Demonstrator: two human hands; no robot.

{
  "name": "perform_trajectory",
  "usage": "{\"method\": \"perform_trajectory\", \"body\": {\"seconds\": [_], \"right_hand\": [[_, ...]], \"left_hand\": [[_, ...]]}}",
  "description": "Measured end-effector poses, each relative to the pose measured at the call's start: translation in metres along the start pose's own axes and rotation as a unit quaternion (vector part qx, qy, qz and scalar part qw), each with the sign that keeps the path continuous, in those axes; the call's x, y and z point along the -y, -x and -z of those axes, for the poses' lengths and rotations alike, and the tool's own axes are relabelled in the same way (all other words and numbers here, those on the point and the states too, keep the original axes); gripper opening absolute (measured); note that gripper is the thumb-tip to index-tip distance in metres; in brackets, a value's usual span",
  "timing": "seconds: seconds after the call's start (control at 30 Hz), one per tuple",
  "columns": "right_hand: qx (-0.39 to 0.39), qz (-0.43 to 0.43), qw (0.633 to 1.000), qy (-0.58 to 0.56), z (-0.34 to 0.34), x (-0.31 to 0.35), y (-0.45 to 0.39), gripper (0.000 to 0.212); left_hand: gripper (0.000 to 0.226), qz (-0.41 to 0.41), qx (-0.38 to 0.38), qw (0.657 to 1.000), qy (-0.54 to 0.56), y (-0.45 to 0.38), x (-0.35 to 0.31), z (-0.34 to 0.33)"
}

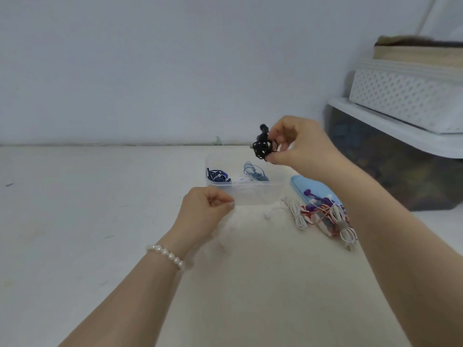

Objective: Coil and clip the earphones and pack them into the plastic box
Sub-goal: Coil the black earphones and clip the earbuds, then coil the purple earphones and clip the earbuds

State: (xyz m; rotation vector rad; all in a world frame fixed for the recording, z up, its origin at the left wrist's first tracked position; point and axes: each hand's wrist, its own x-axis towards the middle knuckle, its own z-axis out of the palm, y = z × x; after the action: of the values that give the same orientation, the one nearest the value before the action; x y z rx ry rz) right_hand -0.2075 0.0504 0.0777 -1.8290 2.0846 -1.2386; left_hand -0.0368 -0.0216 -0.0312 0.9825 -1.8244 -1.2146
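Clear smooth plastic box (pixel 258 194), matt white tabletop (pixel 100 221), glossy pearl bracelet (pixel 168 255), perforated white plastic basket (pixel 400 96), rubbery black earphone coil (pixel 261 147) were seen.

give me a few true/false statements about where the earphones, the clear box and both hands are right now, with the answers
1. The right hand holds a coiled black earphone bundle in the air above the clear plastic box. True.
2. The box has nothing in it. False: a dark blue bundle and a light blue bundle lie inside.
3. The left hand holds the black bundle. False: its fingers are curled at the box's near rim, away from that bundle.
4. More earphones, white, red and purple, lie on the table to the right of the box. True.
5. The left wrist wears a pearl bracelet. True.
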Motion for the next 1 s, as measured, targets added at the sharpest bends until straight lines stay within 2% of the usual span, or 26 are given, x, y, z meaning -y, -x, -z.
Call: {"method": "perform_trajectory", "body": {"seconds": [0.17, 0.33, 0.4, 0.5, 0.63, 0.8, 0.93, 1.0], "right_hand": [[-0.011, -0.037, 0.996, 0.081, -0.037, -0.024, -0.031, 0.024], [0.013, -0.060, 0.996, 0.070, -0.052, -0.044, -0.039, 0.022], [-0.009, -0.065, 0.996, 0.057, -0.047, -0.046, -0.038, 0.021], [-0.046, -0.075, 0.995, 0.038, -0.026, -0.048, -0.030, 0.011], [-0.054, -0.111, 0.991, 0.053, 0.008, -0.063, -0.008, 0.005], [0.009, -0.198, 0.973, 0.120, 0.036, -0.087, 0.018, 0.005], [0.079, -0.246, 0.953, 0.160, 0.037, -0.097, 0.030, 0.019], [0.072, -0.259, 0.948, 0.167, 0.034, -0.104, 0.033, 0.018]], "left_hand": [[0.020, -0.009, 0.007, 0.999, -0.042, 0.001, 0.001, -0.001], [0.011, -0.044, 0.018, 0.994, -0.099, 0.003, 0.002, -0.002], [0.007, -0.051, 0.021, 0.994, -0.100, 0.002, 0.001, -0.001], [0.014, -0.059, 0.030, 0.994, -0.089, 0.003, 0.000, -0.001], [0.008, -0.074, 0.049, 0.989, -0.114, 0.005, 0.001, -0.003], [0.006, -0.067, 0.080, 0.987, -0.120, 0.008, 0.001, -0.007], [0.013, -0.031, 0.101, 0.989, -0.104, 0.011, 0.002, -0.010], [0.011, -0.012, 0.095, 0.992, -0.087, 0.013, 0.001, -0.012]]}}
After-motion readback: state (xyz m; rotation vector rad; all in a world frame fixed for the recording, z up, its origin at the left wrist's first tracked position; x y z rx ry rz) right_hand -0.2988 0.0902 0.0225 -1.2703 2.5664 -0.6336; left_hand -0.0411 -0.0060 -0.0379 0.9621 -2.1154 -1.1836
